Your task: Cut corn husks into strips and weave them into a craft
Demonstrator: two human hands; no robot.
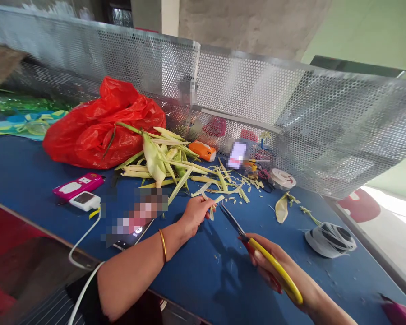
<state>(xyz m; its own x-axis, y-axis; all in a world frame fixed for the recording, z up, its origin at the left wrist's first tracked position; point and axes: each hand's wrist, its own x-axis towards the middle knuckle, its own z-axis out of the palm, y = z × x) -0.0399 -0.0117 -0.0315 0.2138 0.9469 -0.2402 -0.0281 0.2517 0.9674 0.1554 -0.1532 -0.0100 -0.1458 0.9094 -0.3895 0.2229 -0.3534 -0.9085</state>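
My left hand [199, 212] pinches a small piece of pale corn husk [212, 208] between thumb and fingers above the blue table. To its right, my right hand [265, 264] is closed around yellow-handled scissors [274, 266]. Their metal blades point up and left, with the tips close to the husk piece. Beyond my left hand lies a heap of pale green and yellow corn husks [171, 158], with cut strips and small scraps [253, 183] scattered at its right. Part of the fingers on the right hand is hidden by the scissor handle.
A red plastic bag [101, 126] stands behind the husks, near an orange tissue pack [202, 150]. A phone [126, 239], a pink packet [77, 186] and a white cabled device [84, 201] lie left. Ribbon rolls [330, 240] sit right. A perforated metal screen [240, 85] borders the blue table [196, 280].
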